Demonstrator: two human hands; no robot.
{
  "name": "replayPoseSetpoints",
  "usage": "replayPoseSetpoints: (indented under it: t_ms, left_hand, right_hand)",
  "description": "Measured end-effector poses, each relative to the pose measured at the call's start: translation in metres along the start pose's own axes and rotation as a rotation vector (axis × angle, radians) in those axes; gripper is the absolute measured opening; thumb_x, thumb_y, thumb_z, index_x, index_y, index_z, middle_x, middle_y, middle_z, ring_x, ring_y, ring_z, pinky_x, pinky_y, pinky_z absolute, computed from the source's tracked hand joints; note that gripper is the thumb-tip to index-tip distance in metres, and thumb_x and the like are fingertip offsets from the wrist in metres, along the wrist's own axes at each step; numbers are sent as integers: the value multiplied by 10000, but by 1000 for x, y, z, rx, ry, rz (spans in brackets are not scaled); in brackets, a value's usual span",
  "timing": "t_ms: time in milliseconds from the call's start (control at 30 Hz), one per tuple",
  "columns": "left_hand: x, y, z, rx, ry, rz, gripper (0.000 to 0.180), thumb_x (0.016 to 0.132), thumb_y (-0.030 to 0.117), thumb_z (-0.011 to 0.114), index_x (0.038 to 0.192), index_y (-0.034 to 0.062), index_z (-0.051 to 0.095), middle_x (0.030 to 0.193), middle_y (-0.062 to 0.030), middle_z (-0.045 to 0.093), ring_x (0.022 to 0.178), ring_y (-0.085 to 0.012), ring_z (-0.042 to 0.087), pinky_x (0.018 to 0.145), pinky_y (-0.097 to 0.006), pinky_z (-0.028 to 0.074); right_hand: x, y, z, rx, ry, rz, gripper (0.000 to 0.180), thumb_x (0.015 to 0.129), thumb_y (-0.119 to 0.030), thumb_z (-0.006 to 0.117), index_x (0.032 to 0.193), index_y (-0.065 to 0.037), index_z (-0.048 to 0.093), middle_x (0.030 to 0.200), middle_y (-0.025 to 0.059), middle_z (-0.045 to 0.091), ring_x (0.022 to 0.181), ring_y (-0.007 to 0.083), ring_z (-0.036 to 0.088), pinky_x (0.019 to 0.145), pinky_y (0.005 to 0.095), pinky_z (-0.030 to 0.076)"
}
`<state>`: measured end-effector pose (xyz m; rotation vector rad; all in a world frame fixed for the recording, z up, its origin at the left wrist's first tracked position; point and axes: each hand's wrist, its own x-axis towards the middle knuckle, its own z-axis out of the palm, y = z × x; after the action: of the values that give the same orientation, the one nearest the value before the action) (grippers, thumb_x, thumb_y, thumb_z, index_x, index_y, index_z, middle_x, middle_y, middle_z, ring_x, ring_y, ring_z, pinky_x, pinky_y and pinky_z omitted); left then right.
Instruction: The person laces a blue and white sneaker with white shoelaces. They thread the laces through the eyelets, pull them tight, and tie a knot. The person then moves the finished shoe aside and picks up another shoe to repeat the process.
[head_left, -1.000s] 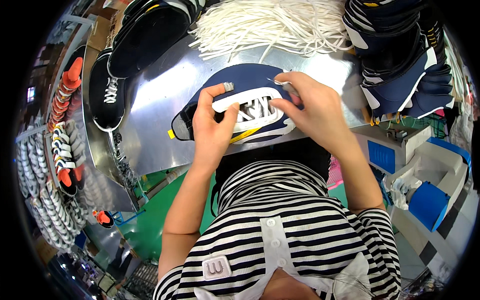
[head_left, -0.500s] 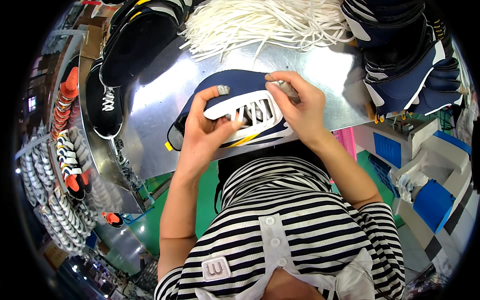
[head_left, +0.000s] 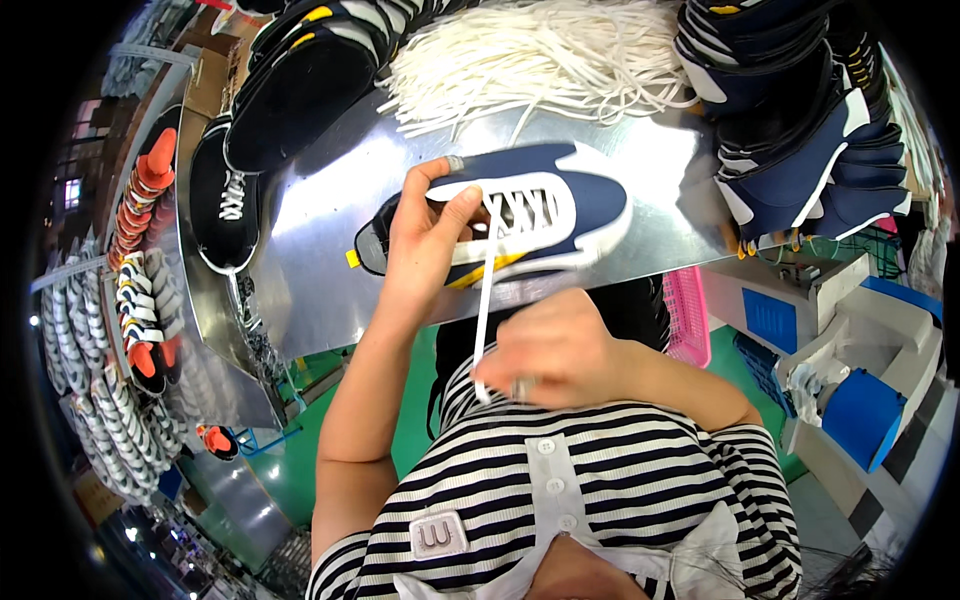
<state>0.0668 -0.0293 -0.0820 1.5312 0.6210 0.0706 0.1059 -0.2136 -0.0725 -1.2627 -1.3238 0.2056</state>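
Observation:
A navy shoe (head_left: 560, 195) with white trim and a white sole lies on its side on the shiny metal table (head_left: 330, 260). My left hand (head_left: 425, 235) grips its heel end, thumb and fingers wrapped over the opening. A white lace (head_left: 484, 300) runs taut from the shoe's eyelets down to my right hand (head_left: 550, 350), which is closed on the lace's end close to my striped shirt.
A heap of loose white laces (head_left: 540, 50) lies at the table's far side. Black shoes (head_left: 290, 90) are stacked at far left, navy shoes (head_left: 800, 130) piled at right. A rack of shoes (head_left: 140, 260) stands left. Pink basket (head_left: 685, 315) and blue-white boxes (head_left: 850, 380) sit at right.
My right hand left the shoe's eyelets and pulled the lace back toward my chest, drawing it tight. The left hand stayed on the shoe, which shifted slightly.

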Motion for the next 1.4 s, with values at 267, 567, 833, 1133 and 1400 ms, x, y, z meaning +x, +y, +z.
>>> replayPoseSetpoints:
  t_ms: [267,567,833,1133,1400]
  left_hand:
    - [-35,16,-3,425,-45,265,535,944,156,666,1354,-24,372,1029,-220,689,955,-286,695,826,-340,533]
    - [-51,3,-1,828,-16,512,259,848,55,704,1067,17,571,849,-162,655,750,-340,649,635,-403,491]
    - [-48,4,-4,620,-69,440,274,873,152,709,1068,7,583,860,-206,666,744,-381,655,651,-427,504]
    - [-43,-5,5,797,104,439,277,862,207,748,1017,32,599,797,-152,691,619,-290,663,567,-359,486]
    - [-38,-7,8,775,114,611,252,846,164,746,1023,32,623,705,-147,662,600,-299,654,555,-376,501]
  right_hand:
    - [-31,19,-19,9,192,591,178,858,-63,706,1034,-67,731,813,20,700,619,122,610,542,265,459]
    - [-11,26,-5,-205,153,1030,154,874,-103,737,973,11,702,772,-15,673,685,19,558,609,188,441]
    - [3,32,6,186,444,853,93,889,-100,723,903,-15,688,754,-53,631,675,-1,520,573,179,407]
    - [-15,24,4,84,349,761,217,950,-169,651,1066,-19,546,840,112,693,690,178,654,641,307,502]
    - [-20,16,-8,-59,143,865,167,975,-134,610,1007,8,528,783,109,680,706,177,664,651,285,504]
